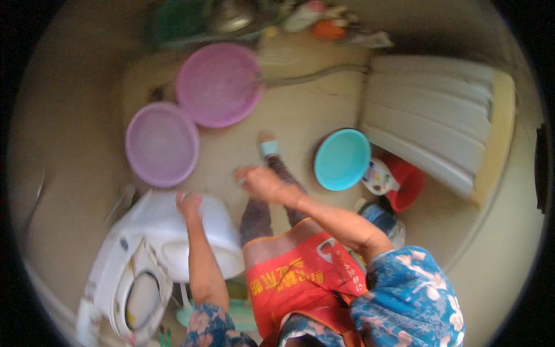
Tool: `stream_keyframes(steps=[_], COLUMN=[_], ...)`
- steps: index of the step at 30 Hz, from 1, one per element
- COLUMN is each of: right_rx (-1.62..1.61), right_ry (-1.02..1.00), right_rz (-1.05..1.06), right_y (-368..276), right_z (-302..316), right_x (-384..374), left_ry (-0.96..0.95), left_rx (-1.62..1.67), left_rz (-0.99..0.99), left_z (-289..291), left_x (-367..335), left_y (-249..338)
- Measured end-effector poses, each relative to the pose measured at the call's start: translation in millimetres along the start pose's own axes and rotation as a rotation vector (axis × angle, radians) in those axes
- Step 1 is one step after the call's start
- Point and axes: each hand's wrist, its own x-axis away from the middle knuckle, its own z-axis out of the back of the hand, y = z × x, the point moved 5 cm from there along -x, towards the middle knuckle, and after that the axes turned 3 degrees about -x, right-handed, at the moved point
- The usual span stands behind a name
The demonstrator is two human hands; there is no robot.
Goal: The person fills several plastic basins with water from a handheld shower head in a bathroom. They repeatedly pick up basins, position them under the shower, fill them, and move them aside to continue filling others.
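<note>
My left hand (189, 206) rests at the far edge of a glossy white plastic fixture (211, 231), its fingers apart and blurred. Farther right, over my legs, my right hand (263, 184) is raised with its fingers curled together. A small greyish bit shows at its fingertips, too smeared to name. Beyond my hands, a pale purple basin (162, 144) stands on the floor, with a larger pink-purple basin (219, 85) touching it from behind. A turquoise basin (342, 159) lies to the right of my right hand.
A grey hose (318, 75) runs into the larger basin from a white ridged panel (428, 115) at right. Beside the turquoise basin are a white bottle (380, 178) and a red bucket (407, 182). A round opening (141, 301) sits in the white fixture at lower left.
</note>
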Motion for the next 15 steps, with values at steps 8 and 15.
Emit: stream_keyframes(steps=[8, 15], right_rx=[0.2, 0.168], right_ry=[-0.086, -0.239], right_rz=[0.048, -0.052], right_y=[-3, 17], right_z=[22, 20], right_x=[-99, -247], left_ry=[0.153, 0.215], left_rx=[0.293, 0.363], left_rz=[0.121, 0.309], left_z=[50, 74], left_x=[-59, -156], left_y=[30, 14])
